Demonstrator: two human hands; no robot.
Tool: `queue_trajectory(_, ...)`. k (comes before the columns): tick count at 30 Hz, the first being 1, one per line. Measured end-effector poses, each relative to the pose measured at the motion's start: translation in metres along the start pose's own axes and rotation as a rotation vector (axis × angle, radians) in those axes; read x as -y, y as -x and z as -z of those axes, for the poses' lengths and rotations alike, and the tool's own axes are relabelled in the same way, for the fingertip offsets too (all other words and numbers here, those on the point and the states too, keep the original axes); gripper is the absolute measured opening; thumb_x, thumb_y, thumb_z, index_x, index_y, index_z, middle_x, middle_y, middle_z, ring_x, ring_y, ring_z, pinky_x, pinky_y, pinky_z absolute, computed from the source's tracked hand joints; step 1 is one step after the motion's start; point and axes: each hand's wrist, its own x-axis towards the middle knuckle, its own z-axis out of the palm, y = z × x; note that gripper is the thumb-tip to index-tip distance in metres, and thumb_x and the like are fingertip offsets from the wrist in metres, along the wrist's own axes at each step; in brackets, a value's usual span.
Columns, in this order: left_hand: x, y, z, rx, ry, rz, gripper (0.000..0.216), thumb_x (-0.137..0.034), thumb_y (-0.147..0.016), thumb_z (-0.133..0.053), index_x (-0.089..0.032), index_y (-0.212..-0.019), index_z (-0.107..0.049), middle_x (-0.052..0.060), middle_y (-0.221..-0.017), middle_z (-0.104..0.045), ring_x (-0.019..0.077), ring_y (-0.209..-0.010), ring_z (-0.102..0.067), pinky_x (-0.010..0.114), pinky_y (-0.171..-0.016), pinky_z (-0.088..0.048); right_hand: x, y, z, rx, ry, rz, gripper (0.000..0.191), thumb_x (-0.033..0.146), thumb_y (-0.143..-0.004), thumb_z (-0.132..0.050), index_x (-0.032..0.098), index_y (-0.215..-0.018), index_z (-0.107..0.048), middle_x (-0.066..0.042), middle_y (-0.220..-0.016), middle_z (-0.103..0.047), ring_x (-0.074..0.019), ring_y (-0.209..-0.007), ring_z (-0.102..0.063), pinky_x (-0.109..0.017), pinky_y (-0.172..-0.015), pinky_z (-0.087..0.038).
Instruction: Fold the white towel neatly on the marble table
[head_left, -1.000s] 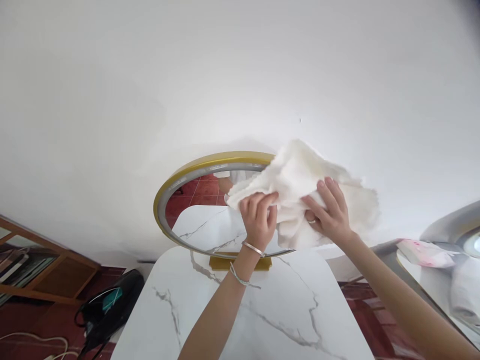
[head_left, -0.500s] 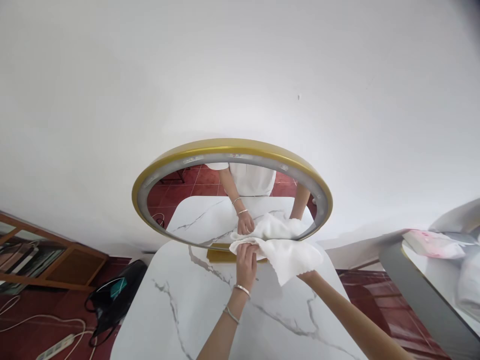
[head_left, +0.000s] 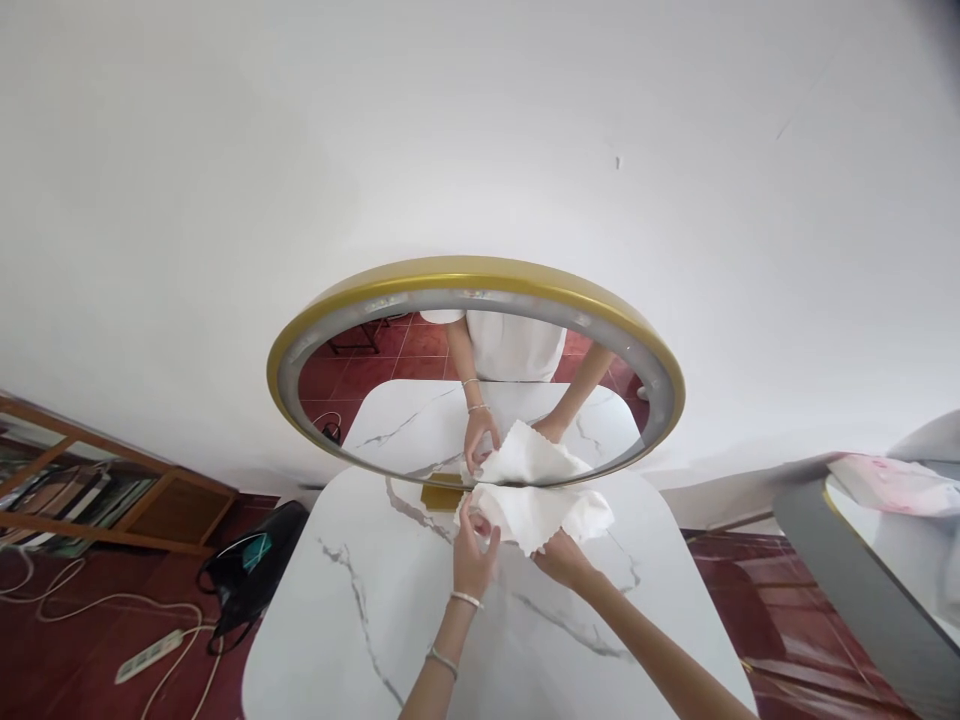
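Observation:
A white cloth (head_left: pixel 525 512) with a scalloped edge lies bunched against the lower front of a round mirror (head_left: pixel 450 350) with a gold frame. My left hand (head_left: pixel 474 552) is at the cloth's left end, fingers curled onto its edge and the thumb bent apart. Wrapped in the lower right part of the cloth is my right hand (head_left: pixel 562 560), its fingertips hidden by the fabric. The mirror stands on a gold base (head_left: pixel 441 494), partly covered by the cloth. Both hands and the cloth also show in the reflection.
The mirror is on a white marble-patterned table (head_left: pixel 360 660) against a white wall (head_left: pixel 480 130). On the left are a wooden shelf (head_left: pixel 180 505), a black bag (head_left: pixel 262 560) and a power strip (head_left: pixel 148 655). A pink-and-white packet (head_left: pixel 892 485) lies on a side surface at right.
My right hand has moved left and toward me, now showing in front of the cloth. The cloth is bunched smaller and further left. My left hand has shifted slightly down, its thumb spread.

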Motion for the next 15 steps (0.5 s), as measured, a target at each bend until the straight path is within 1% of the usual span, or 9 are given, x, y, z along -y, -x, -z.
queue_trajectory(2, -0.005, 0.000, 0.001, -0.014, -0.042, 0.014, 0.063, -0.037, -0.086, -0.049, -0.014, -0.141, -0.029, -0.004, -0.068, -0.052, 0.0158, -0.064, -0.054, 0.031, -0.071, -0.047, -0.001, 0.013, 0.000, -0.024, -0.106, 0.004, 0.034, 0.033, -0.079, -0.058, 0.017, -0.107, -0.068, -0.014, -0.116, -0.066, -0.0322, -0.114, -0.055, -0.043, -0.096, -0.043)
queue_trajectory(4, -0.008, -0.001, 0.002, 0.019, -0.130, -0.043, 0.056, -0.031, -0.082, -0.051, -0.015, -0.135, -0.039, 0.000, -0.075, -0.056, 0.0173, -0.070, -0.056, 0.032, -0.072, -0.048, -0.002, 0.025, 0.000, -0.043, -0.290, -0.044, 0.036, 0.045, -0.081, -0.056, 0.018, -0.103, -0.069, -0.013, -0.112, -0.068, -0.0310, -0.109, -0.058, -0.044, -0.096, -0.043)
queue_trajectory(6, -0.010, -0.002, 0.001, 0.058, -0.244, -0.139, 0.046, -0.021, -0.077, -0.052, -0.017, -0.122, -0.052, 0.005, -0.090, -0.059, 0.0208, -0.085, -0.058, 0.035, -0.079, -0.049, -0.002, 0.036, -0.003, -0.076, -0.469, -0.191, 0.042, 0.057, -0.076, -0.058, 0.019, -0.088, -0.071, -0.012, -0.099, -0.071, -0.0322, -0.100, -0.061, -0.046, -0.092, -0.045)
queue_trajectory(8, -0.014, -0.002, -0.002, 0.072, -0.327, -0.211, 0.044, -0.012, -0.071, -0.052, -0.018, -0.114, -0.057, 0.009, -0.102, -0.058, 0.0243, -0.098, -0.057, 0.039, -0.085, -0.048, -0.002, 0.045, -0.007, -0.128, -0.578, -0.325, 0.050, 0.068, -0.069, -0.059, 0.019, -0.073, -0.070, -0.012, -0.088, -0.071, -0.0339, -0.095, -0.063, -0.047, -0.087, -0.046)
queue_trajectory(10, -0.019, 0.000, -0.006, 0.069, -0.365, -0.265, 0.051, -0.009, -0.069, -0.054, -0.018, -0.119, -0.055, 0.012, -0.112, -0.056, 0.0271, -0.106, -0.053, 0.043, -0.090, -0.046, 0.000, 0.051, -0.009, -0.193, -0.721, -0.370, 0.055, 0.073, -0.068, -0.056, 0.019, -0.070, -0.068, -0.012, -0.083, -0.071, -0.0329, -0.091, -0.064, -0.045, -0.084, -0.048)
queue_trajectory(12, -0.025, 0.002, -0.011, 0.075, -0.369, -0.330, 0.058, -0.011, -0.071, -0.058, -0.017, -0.128, -0.048, 0.014, -0.125, -0.052, 0.0294, -0.116, -0.048, 0.047, -0.096, -0.043, 0.004, 0.056, -0.008, -0.243, -0.915, -0.375, 0.056, 0.072, -0.073, -0.054, 0.018, -0.079, -0.068, -0.011, -0.090, -0.071, -0.0294, -0.089, -0.066, -0.042, -0.081, -0.049)
queue_trajectory(14, -0.032, 0.003, -0.015, 0.077, -0.369, -0.384, 0.057, -0.017, -0.076, -0.060, -0.017, -0.131, -0.044, 0.015, -0.130, -0.050, 0.0303, -0.121, -0.044, 0.049, -0.099, -0.041, 0.010, 0.060, -0.002, -0.296, -1.083, -0.392, 0.051, 0.067, -0.075, -0.058, 0.018, -0.086, -0.066, -0.011, -0.097, -0.071, -0.0275, -0.090, -0.066, -0.040, -0.081, -0.049)
queue_trajectory(15, -0.036, 0.003, -0.017, 0.072, -0.366, -0.398, 0.052, -0.021, -0.079, -0.060, -0.017, -0.129, -0.045, 0.015, -0.129, -0.050, 0.0303, -0.121, -0.045, 0.049, -0.098, -0.041, 0.012, 0.061, 0.002, -0.318, -1.128, -0.397, 0.048, 0.064, -0.075, -0.061, 0.018, -0.088, -0.066, -0.011, -0.099, -0.070, -0.0272, -0.091, -0.067, -0.040, -0.081, -0.049)
